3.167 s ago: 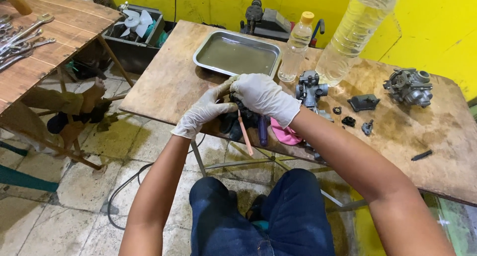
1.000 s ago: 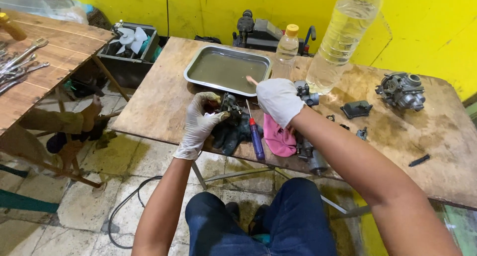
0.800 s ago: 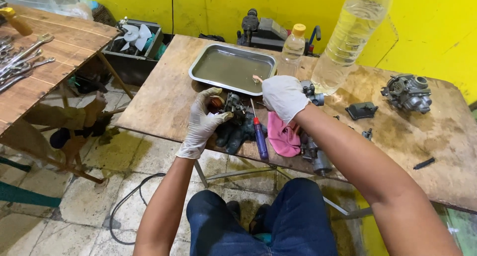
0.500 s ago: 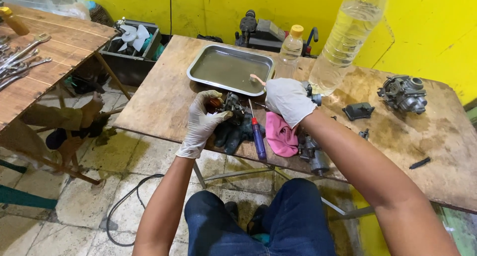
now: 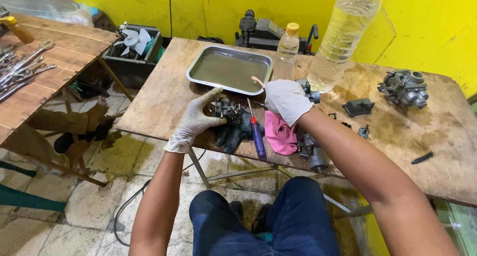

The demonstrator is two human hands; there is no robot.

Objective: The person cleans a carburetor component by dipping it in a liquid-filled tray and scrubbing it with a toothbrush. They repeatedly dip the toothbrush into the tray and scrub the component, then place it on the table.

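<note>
near: our left hand (image 5: 195, 121), gloved, grip closed around a small metal carburettor part (image 5: 227, 108) just above the tabletop (image 5: 154, 99) edge | step: we judge it best kept steady over the dark gloves (image 5: 232, 132) | right hand (image 5: 287, 101) grip pinches a thin pink-tipped tool (image 5: 257, 81), wrist bent | far: tray (image 5: 195, 67) of murky liquid

Head-worn view, steeply downward, close over the wooden table (image 5: 159, 92)

Both hands gloved: left hand (image 5: 195, 121) & right hand (image 5: 286, 101) in thin whitish disposable gloves, wrinkled, cuffs ending at wrists. Forearms bare, no sleeves in view. Dark blue jeans (image 5: 263, 225) on legs.
</note>
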